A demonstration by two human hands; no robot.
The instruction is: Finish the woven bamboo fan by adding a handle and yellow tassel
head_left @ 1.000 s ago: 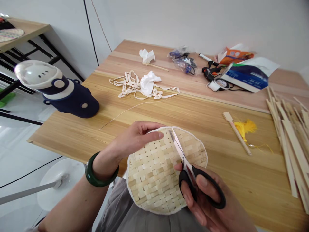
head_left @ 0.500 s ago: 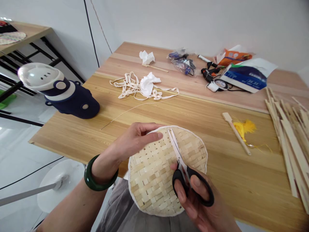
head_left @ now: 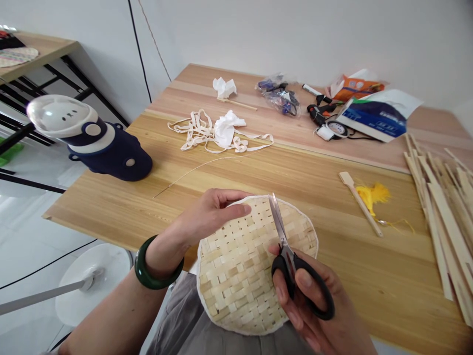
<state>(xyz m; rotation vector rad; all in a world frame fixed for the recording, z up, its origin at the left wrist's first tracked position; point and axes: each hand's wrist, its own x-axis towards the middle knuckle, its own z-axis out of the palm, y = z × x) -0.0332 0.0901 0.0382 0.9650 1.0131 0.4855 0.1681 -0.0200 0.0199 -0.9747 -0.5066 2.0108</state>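
A round-cornered woven bamboo panel (head_left: 236,276) with a white bound edge leans between my lap and the table's front edge. My left hand (head_left: 218,214) grips its upper left rim, thumb on the front face and fingers behind. In my right hand (head_left: 310,301) are black-handled scissors (head_left: 280,224), with thumb and fingers through the loops. Their blades point up across the panel's face, slightly parted, with the tips near the top rim.
On the table (head_left: 177,217) lie tangled cream tape (head_left: 199,130), a needle with thread (head_left: 185,175), a wooden stick (head_left: 360,202), yellow tassel thread (head_left: 375,195) and bamboo strips (head_left: 439,212). A navy bottle (head_left: 107,148) stands at left; a glue gun (head_left: 318,113) and packets (head_left: 373,118) lie behind.
The scissors have moved right and slightly up toward the top rim, and their blades have drawn closer together. The panel has dipped slightly; my left hand keeps its grip.
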